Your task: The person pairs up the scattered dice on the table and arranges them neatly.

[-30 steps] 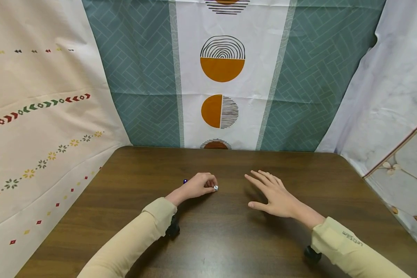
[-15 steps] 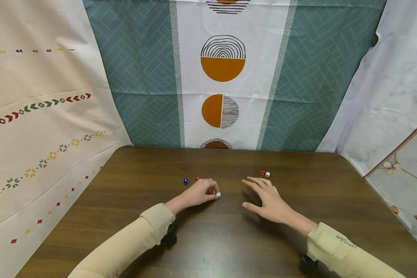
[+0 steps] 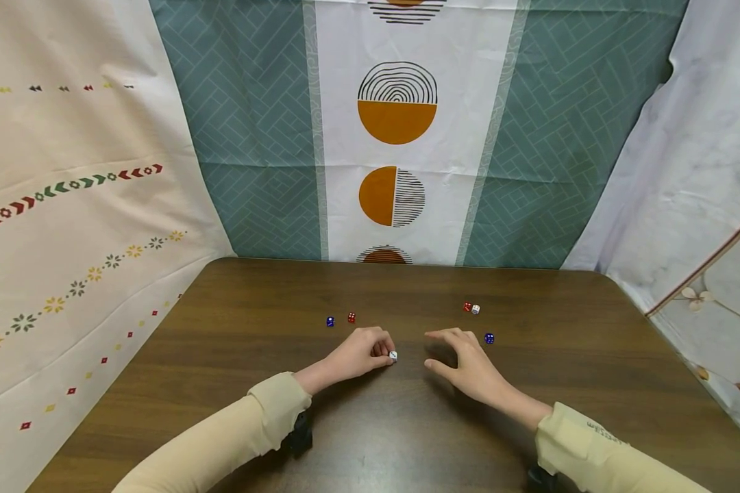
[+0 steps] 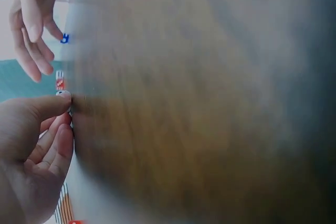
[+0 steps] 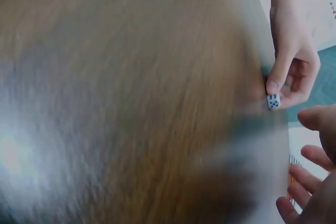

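Between thumb and fingers, my left hand (image 3: 364, 352) pinches a white die (image 3: 393, 357) with dark pips, low over the brown table near its middle. The right wrist view shows the same white die (image 5: 273, 101) at the tip of the left thumb. My right hand (image 3: 471, 366) hovers just to the right, its fingers loosely extended toward the left hand and holding nothing. Thumb and index finger of that hand stand apart. A blue die (image 3: 490, 338) lies on the table beyond the right hand's knuckles.
Farther back on the table (image 3: 271, 397) lie a blue die (image 3: 329, 321) and a red die (image 3: 351, 318) on the left. A red die (image 3: 466, 307) and a white die (image 3: 475, 309) sit side by side on the right. Patterned cloths (image 3: 259, 137) hang behind.
My left hand has come nearer and slightly right with the white die. My right hand has moved left and nearer, uncovering the red, white and blue dice on the right.
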The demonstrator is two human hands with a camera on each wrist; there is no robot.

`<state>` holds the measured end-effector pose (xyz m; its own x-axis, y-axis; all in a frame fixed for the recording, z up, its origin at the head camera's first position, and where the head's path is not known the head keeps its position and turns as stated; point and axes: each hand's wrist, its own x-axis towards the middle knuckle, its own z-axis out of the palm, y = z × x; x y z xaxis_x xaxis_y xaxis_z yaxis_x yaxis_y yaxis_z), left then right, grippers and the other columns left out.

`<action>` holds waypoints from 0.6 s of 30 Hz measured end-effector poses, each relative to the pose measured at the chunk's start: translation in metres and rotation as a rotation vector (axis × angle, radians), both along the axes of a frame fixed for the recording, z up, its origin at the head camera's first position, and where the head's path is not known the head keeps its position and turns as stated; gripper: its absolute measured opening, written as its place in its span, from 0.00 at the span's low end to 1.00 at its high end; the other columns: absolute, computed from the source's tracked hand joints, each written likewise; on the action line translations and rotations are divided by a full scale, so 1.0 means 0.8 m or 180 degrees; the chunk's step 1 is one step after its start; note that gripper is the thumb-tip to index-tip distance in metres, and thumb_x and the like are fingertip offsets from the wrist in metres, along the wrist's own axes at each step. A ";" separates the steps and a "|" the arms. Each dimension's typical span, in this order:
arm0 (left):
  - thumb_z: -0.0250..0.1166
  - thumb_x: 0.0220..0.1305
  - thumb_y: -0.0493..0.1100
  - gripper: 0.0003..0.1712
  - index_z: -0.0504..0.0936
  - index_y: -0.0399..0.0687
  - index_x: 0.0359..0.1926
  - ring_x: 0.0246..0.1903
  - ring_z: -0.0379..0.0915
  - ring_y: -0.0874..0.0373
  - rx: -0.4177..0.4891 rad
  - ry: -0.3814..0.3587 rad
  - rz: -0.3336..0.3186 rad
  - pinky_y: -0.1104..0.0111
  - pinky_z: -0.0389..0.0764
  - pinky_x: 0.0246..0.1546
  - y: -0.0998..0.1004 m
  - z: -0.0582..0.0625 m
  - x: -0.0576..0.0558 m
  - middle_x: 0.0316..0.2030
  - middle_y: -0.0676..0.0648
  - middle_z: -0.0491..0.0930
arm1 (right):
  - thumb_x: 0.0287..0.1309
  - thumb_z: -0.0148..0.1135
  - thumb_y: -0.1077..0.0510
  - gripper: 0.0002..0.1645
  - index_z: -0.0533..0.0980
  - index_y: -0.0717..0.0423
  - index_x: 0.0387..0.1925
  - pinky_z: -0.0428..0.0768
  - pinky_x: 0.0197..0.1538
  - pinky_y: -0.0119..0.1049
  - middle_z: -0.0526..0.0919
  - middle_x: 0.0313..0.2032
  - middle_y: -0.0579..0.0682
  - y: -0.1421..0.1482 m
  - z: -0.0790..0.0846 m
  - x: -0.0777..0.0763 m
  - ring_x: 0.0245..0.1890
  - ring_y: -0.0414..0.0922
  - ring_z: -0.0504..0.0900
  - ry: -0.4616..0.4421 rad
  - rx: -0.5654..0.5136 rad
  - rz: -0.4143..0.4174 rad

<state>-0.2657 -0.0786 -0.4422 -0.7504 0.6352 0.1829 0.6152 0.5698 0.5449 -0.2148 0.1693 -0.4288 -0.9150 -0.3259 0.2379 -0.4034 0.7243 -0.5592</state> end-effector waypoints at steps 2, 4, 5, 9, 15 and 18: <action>0.71 0.60 0.39 0.04 0.83 0.45 0.36 0.31 0.75 0.66 0.0041 -0.0027 0.0020 0.77 0.77 0.35 0.002 -0.001 0.004 0.32 0.50 0.80 | 0.59 0.69 0.49 0.28 0.76 0.49 0.60 0.73 0.56 0.51 0.79 0.58 0.48 -0.003 0.000 0.002 0.57 0.51 0.72 -0.0099 -0.0035 -0.0028; 0.71 0.60 0.39 0.04 0.83 0.45 0.36 0.30 0.74 0.67 0.0078 -0.0090 0.0054 0.77 0.77 0.35 0.004 -0.001 0.008 0.31 0.51 0.81 | 0.59 0.69 0.50 0.27 0.77 0.49 0.59 0.73 0.56 0.51 0.79 0.56 0.47 -0.005 -0.001 0.004 0.57 0.50 0.73 -0.0174 -0.0073 -0.0041; 0.71 0.60 0.39 0.04 0.83 0.45 0.35 0.30 0.74 0.67 0.0109 -0.0111 0.0060 0.77 0.77 0.35 0.006 -0.002 0.010 0.31 0.50 0.81 | 0.59 0.69 0.50 0.26 0.78 0.49 0.58 0.73 0.57 0.51 0.80 0.55 0.47 -0.006 -0.001 0.006 0.57 0.50 0.74 -0.0192 -0.0093 -0.0038; 0.71 0.60 0.38 0.04 0.84 0.45 0.35 0.30 0.74 0.68 0.0202 -0.0186 0.0046 0.78 0.76 0.34 0.011 -0.003 0.020 0.31 0.50 0.81 | 0.57 0.70 0.52 0.23 0.79 0.50 0.55 0.72 0.56 0.48 0.82 0.51 0.47 -0.010 -0.003 0.010 0.54 0.48 0.76 -0.0234 -0.0152 -0.0002; 0.72 0.58 0.38 0.04 0.84 0.46 0.33 0.29 0.72 0.71 0.0290 -0.0209 -0.0006 0.79 0.75 0.33 0.018 -0.002 0.030 0.31 0.50 0.81 | 0.56 0.71 0.54 0.20 0.80 0.51 0.51 0.76 0.52 0.42 0.83 0.47 0.46 -0.014 -0.004 0.015 0.48 0.45 0.78 -0.0308 -0.0231 0.0026; 0.72 0.58 0.38 0.04 0.84 0.46 0.33 0.29 0.72 0.71 0.0317 -0.0208 -0.0018 0.79 0.75 0.33 0.020 -0.001 0.034 0.30 0.50 0.81 | 0.56 0.71 0.54 0.18 0.81 0.49 0.49 0.76 0.51 0.40 0.83 0.46 0.44 -0.016 -0.006 0.017 0.47 0.44 0.77 -0.0340 -0.0203 0.0015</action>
